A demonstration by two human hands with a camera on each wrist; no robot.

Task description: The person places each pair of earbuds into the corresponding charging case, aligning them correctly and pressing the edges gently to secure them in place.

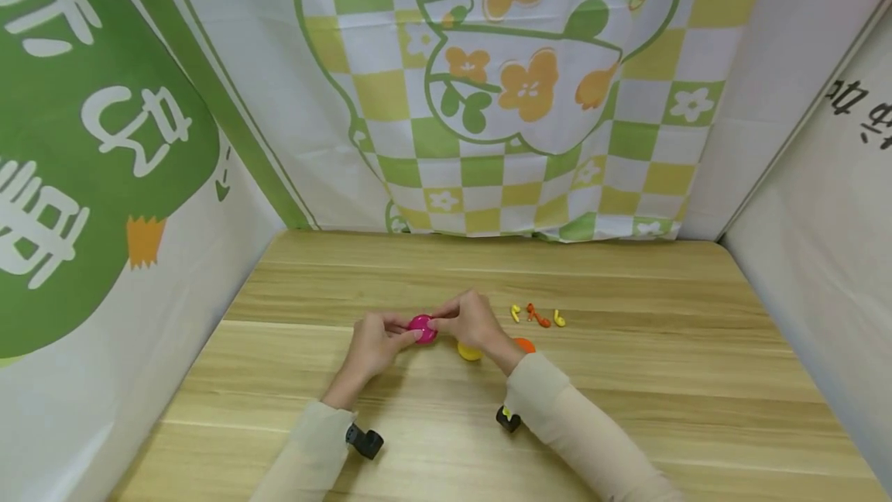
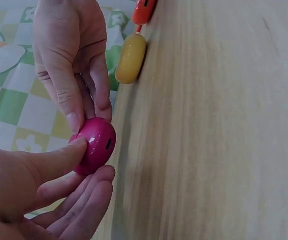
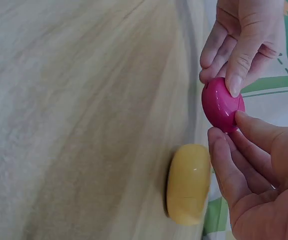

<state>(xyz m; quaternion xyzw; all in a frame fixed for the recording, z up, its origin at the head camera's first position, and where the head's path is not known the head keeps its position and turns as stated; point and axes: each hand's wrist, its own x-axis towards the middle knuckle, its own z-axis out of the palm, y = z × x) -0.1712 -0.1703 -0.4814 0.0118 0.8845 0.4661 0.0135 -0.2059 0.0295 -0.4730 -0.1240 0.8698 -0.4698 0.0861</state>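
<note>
Both hands hold a glossy pink earbud case (image 1: 422, 329) between them, over the middle of the table. My left hand (image 1: 376, 345) pinches its left side with thumb and fingers. On the other side, my right hand (image 1: 472, 321) pinches it, the thumb lying on the shiny face. A small dark slot shows in the pink case (image 2: 97, 145) in the left wrist view. Just beside my right hand lies a yellow earbud case (image 3: 188, 185), partly covered by that hand in the head view. An orange earbud case (image 1: 525, 345) is half hidden behind the right wrist.
Beyond the right hand lie loose earbuds in a row: a yellow earbud (image 1: 516, 313), orange earbuds (image 1: 538, 318) and another yellow earbud (image 1: 560, 318). The wooden table (image 1: 627, 409) ends at a printed cloth (image 1: 481, 200) at the back, with white cloth walls on both sides.
</note>
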